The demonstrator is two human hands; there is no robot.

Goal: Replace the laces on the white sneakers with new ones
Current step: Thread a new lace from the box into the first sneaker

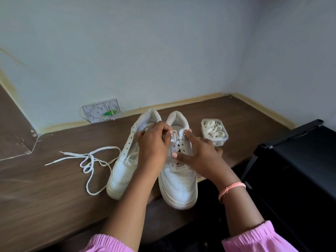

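Two white sneakers stand side by side on the brown table, toes toward me. The left sneaker has empty eyelets. The right sneaker still carries a lace through its upper eyelets. My left hand pinches that lace near the top of the tongue. My right hand grips the right sneaker's upper, thumb across the laced part and index finger near the top eyelet. A loose white lace lies tangled on the table left of the shoes.
A clear plastic tub of coiled white laces sits just right of the shoes. A white socket plate is fixed low on the wall behind. A black rack stands at the right, beyond the table's edge. Walls close the back and right.
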